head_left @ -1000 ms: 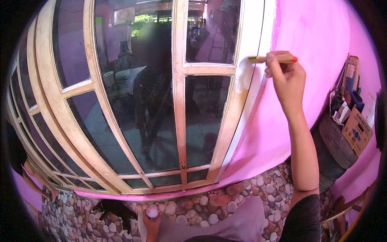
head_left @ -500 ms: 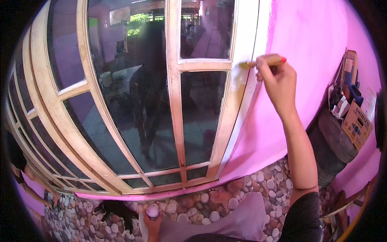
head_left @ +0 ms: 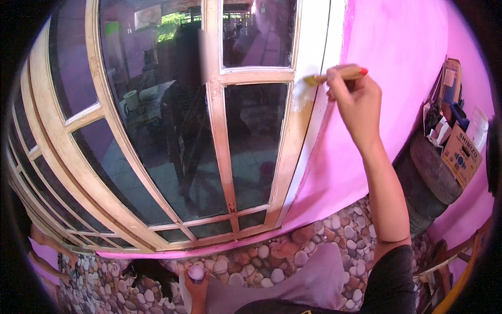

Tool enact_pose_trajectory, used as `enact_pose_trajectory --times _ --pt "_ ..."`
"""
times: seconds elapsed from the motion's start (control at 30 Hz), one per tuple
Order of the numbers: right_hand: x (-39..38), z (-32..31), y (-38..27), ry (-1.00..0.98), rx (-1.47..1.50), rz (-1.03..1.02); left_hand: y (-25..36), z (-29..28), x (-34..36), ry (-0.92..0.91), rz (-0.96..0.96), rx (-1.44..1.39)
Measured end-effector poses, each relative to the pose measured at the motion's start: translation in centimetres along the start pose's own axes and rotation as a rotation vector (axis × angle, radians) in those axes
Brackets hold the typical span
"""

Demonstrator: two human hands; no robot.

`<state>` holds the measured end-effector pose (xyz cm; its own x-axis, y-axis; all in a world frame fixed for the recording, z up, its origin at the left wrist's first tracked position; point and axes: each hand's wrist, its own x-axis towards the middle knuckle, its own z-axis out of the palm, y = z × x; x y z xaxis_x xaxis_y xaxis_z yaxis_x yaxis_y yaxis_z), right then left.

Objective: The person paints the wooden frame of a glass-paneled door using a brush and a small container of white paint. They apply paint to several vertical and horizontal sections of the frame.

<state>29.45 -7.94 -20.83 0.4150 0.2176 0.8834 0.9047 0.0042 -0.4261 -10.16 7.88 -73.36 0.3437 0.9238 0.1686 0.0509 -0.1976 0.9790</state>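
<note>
My right hand (head_left: 355,102) is closed around a paintbrush (head_left: 310,81) with a wooden handle and a red end. Its bristles touch the upright stile of a wooden window frame (head_left: 285,157). White paint covers the stile above the brush and a short, uneven stretch below it; lower down the wood is bare and tan. Low in the view, my left hand (head_left: 196,290) grips a small cup (head_left: 196,272) with whitish contents, held near my knee.
Dark glass panes (head_left: 256,120) sit beside the brush. A pink wall (head_left: 397,104) rises on the right, by stacked tires (head_left: 429,172) and a cardboard box (head_left: 461,154). A black cat (head_left: 149,275) is on the pebble-patterned floor (head_left: 272,261). Another person's limbs (head_left: 49,261) show at far left.
The view has shifted slightly, so the window appears further left and higher. The brush stays against the stile at nearly the same height, and the left hand still holds the cup.
</note>
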Motion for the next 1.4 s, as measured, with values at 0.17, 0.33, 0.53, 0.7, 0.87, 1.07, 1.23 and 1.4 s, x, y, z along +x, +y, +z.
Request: enact_pose_trajectory --times 0.17,0.33,0.53,0.7,0.87,1.07,1.23,1.4 --pt "-0.7 -0.7 -0.7 0.039 0.118 -0.037 -0.9 0.0 -0.1 0.058 0.068 0.064" --pt "-2.5 0.2 0.7 -0.065 0.069 0.057 0.0 0.1 0.1 0.015 0.044 0.002" --pt "0.7 -0.1 -0.8 0.134 0.2 -0.043 -1.4 0.0 0.3 0.104 0.175 0.162" --pt "-1.1 -1.3 -0.8 -0.004 0.16 0.029 0.0 0.0 0.2 0.027 0.003 0.09" --pt "0.1 -0.4 -0.4 -0.011 0.087 0.016 -0.1 0.4 0.4 0.016 0.041 0.039" --pt "1.4 -1.3 -2.6 0.194 0.254 -0.095 0.7 0.9 0.3 0.009 0.032 0.019" --pt "-3.8 -2.3 1.0 0.038 0.073 -0.061 -0.7 0.1 0.1 0.031 0.093 0.088" --pt "-7.8 -1.9 1.4 -0.011 0.1 0.104 0.0 1.1 0.0 0.053 0.023 0.039"
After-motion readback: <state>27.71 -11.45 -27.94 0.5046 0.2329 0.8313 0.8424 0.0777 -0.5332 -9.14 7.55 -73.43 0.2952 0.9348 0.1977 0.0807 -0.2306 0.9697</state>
